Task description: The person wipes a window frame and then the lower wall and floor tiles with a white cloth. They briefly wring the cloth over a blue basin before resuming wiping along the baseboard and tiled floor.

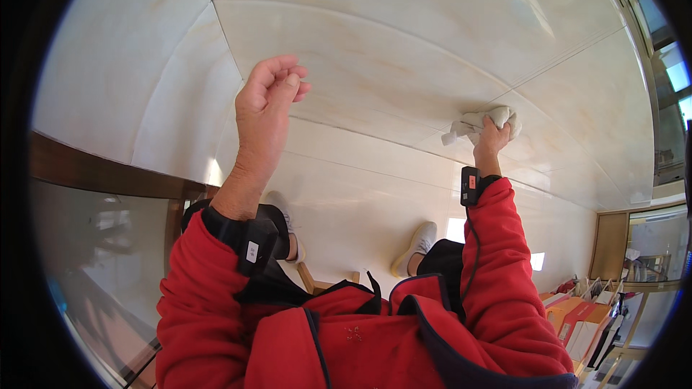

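My right hand grips a crumpled off-white cloth, which is against the lower part of the glossy marble-patterned tiled wall. One corner of the cloth hangs out to the left. Raised in front of the wall, near its left corner, my left hand has its fingers curled in and the thumb across them. Nothing shows in it. Dark devices are strapped to both wrists.
Pale floor tiles meet the wall's foot. A wooden stool or chair part shows between my legs. Paper bags and boxes stand at lower right, near a glass-fronted cabinet. A dark wood-edged panel is at left, a window at upper right.
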### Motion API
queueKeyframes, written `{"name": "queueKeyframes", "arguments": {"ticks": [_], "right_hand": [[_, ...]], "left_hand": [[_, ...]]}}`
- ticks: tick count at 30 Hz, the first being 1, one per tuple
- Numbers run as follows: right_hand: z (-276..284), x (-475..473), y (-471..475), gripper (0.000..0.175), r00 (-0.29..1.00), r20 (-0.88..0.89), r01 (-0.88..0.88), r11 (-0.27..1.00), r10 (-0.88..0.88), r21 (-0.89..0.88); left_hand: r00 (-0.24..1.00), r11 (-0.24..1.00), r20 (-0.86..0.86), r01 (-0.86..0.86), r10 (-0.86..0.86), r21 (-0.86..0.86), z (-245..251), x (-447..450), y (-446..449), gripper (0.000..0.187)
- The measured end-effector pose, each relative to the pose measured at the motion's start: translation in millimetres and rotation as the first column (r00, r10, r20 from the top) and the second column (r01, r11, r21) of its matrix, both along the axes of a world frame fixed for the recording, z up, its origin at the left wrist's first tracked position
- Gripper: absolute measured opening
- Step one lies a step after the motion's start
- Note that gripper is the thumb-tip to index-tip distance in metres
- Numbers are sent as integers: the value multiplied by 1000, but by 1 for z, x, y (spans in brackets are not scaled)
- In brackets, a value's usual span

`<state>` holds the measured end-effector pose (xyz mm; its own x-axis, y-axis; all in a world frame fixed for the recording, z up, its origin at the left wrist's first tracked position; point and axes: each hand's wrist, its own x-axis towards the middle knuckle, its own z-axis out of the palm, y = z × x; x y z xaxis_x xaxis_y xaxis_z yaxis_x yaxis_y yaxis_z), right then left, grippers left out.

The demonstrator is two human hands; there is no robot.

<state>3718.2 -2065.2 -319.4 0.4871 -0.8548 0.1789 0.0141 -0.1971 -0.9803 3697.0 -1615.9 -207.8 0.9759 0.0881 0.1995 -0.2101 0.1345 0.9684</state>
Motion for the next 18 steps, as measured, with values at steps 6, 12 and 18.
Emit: {"name": "queueKeyframes", "arguments": {"ticks": [6, 12, 18], "right_hand": [[-3, 45, 149, 34, 980, 116, -148, 984, 159, -102], [6, 80, 277, 33, 902, -28, -335, 660, 430, -672], [8, 128, 345, 27, 605, -373, -392, -144, 704, -909]], "left_hand": [[1000, 999, 5, -13, 13, -32, 1, -2, 3, 23], [1000, 998, 21, -20, 21, -64, 4, -6, 10, 23], [999, 997, 34, -3, 6, -74, 5, -5, 15, 24]]}}
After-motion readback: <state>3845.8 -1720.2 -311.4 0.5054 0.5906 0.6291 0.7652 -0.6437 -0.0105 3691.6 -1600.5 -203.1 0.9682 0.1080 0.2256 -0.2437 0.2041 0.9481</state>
